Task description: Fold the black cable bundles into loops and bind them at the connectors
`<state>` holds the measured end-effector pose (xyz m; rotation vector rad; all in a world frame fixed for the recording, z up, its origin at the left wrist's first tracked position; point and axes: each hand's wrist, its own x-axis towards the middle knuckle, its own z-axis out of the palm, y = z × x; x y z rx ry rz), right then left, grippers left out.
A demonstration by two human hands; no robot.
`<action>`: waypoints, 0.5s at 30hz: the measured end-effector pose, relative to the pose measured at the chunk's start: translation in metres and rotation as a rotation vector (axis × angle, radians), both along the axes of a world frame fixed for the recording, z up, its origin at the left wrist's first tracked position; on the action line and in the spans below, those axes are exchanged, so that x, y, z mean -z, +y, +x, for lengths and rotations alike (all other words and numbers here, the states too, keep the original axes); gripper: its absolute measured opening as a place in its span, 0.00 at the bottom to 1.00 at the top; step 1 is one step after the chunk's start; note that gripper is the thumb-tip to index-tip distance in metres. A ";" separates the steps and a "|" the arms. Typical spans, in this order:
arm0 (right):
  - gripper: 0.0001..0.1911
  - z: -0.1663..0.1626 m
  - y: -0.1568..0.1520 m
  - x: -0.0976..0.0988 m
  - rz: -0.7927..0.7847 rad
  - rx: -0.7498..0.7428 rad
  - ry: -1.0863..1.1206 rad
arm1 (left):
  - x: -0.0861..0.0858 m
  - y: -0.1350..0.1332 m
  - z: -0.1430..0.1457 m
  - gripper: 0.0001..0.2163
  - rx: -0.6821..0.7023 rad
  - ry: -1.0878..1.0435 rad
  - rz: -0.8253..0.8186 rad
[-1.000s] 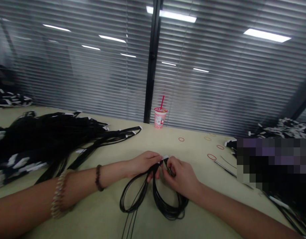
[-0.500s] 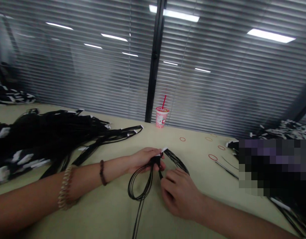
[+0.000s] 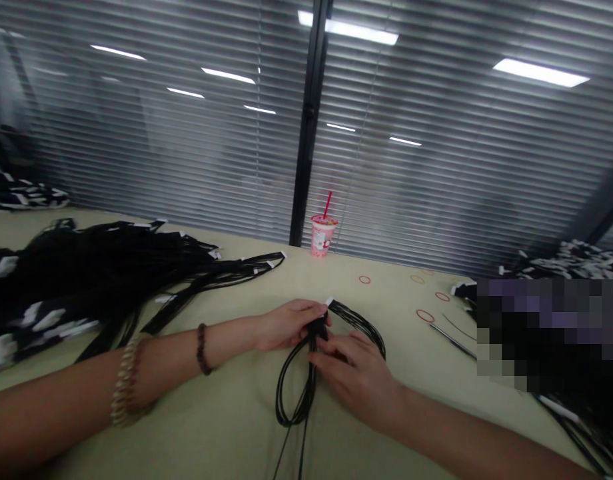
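A bundle of thin black cables [image 3: 281,387] is looped between my two hands above the pale tabletop. My left hand [image 3: 289,323] pinches the gathered middle, near a white connector [image 3: 329,301]. Closed around the strands just below is my right hand [image 3: 354,373], its thumb and fingers near the left fingertips. One loop hangs down to the left, and another arcs behind the right hand. Two loose strands trail toward the lower edge of the view. The fingertips partly hide the place where the cables cross.
A large heap of black cables with white ends [image 3: 111,267] lies left. More cables [image 3: 566,267] lie right, partly behind a blurred block. A pink cup with a red straw [image 3: 322,237] stands by the window blinds. Rubber rings [image 3: 425,310] and a thin dark rod [image 3: 454,341] lie right.
My right hand has moved up and left, closer to my left fingers. The hanging loop has shifted right and lower, and the trailing strands have swung right. My left hand keeps its hold.
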<state>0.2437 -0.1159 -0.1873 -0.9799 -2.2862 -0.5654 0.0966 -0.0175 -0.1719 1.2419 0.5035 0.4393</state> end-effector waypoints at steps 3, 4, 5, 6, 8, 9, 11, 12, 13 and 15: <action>0.11 0.001 0.002 0.002 0.005 -0.033 0.038 | 0.000 0.000 0.000 0.15 -0.016 0.028 0.012; 0.12 0.002 0.002 0.002 0.002 -0.045 0.059 | -0.001 0.000 0.000 0.15 -0.020 0.032 0.015; 0.12 0.002 0.002 0.002 -0.008 -0.054 0.083 | -0.001 0.000 0.000 0.16 -0.026 0.035 0.017; 0.12 0.002 0.002 0.002 -0.027 -0.058 0.112 | -0.001 -0.001 0.000 0.16 -0.029 0.036 0.020; 0.10 0.002 0.000 0.000 -0.106 -0.049 0.183 | -0.002 0.000 0.000 0.16 -0.023 0.035 0.025; 0.09 0.001 -0.001 0.000 -0.156 -0.031 0.225 | -0.002 0.000 0.000 0.16 -0.018 0.033 0.027; 0.06 0.001 -0.002 -0.002 -0.248 0.015 0.278 | -0.001 0.000 0.001 0.16 -0.009 0.031 0.028; 0.06 0.000 -0.002 -0.002 -0.274 0.034 0.276 | 0.000 0.001 0.001 0.16 -0.009 0.030 0.027; 0.06 -0.001 -0.001 -0.003 -0.286 0.047 0.252 | 0.000 0.001 0.001 0.16 -0.012 0.031 0.029; 0.08 -0.003 0.001 -0.004 -0.283 0.072 0.172 | 0.001 0.001 0.001 0.16 -0.018 0.036 0.042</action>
